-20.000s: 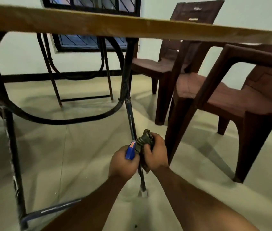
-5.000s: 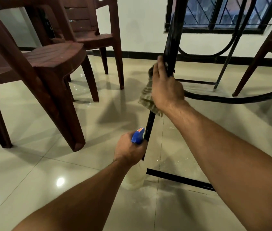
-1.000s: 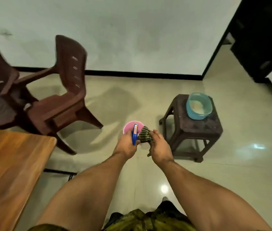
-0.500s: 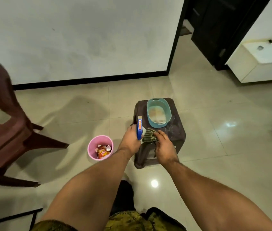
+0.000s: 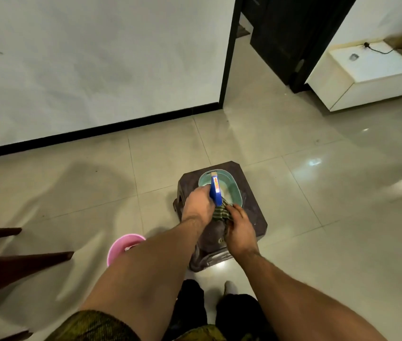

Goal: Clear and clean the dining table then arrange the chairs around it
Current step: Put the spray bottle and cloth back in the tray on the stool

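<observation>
Two hands are held close together over a low stool (image 5: 254, 217). The left hand (image 5: 198, 205) is wrapped round a blue sprayer (image 5: 216, 193), whose head points away over a teal basin (image 5: 234, 193) set on the stool's far half. The right hand (image 5: 240, 232) is closed on a striped cloth (image 5: 221, 212), bunched just beside the left hand at the basin's near rim.

The basin lies directly ahead of and below the hands. Its long axis runs away from the person, slanted slightly rightward at the near end. The left hand is the nearer to it. A short forward move is judged enough to bring the cloth over the basin.

A pink bin (image 5: 121, 244) is noted left of the stool, and chair legs (image 5: 23, 264) at the left edge. The table is not in view.
</observation>
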